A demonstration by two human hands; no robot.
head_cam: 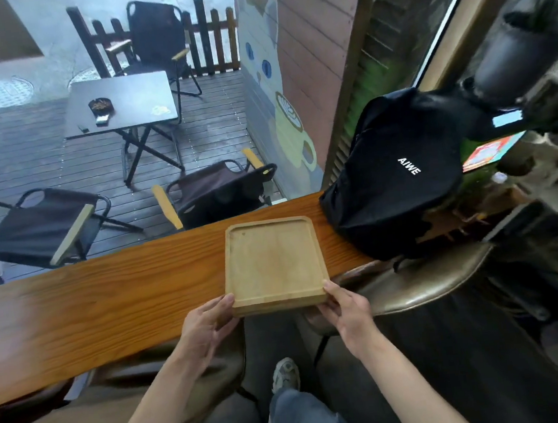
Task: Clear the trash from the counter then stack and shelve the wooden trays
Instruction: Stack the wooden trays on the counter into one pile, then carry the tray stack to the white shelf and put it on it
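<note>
A square wooden tray (273, 263) with a raised rim lies across the wooden counter (107, 298), its near edge sticking out past the counter's front. Its thick near edge may be more than one tray; I cannot tell. My left hand (205, 326) grips the tray's near left corner, thumb on top. My right hand (344, 307) grips the near right corner the same way. The tray's inside is bare, and no trash shows on the counter.
A black backpack (394, 178) sits on the counter just right of the tray. Padded stools (426, 285) stand under the counter's front edge. Potted plants and a rack (532, 81) crowd the right. Beyond the window are folding chairs and a dark table (121, 103).
</note>
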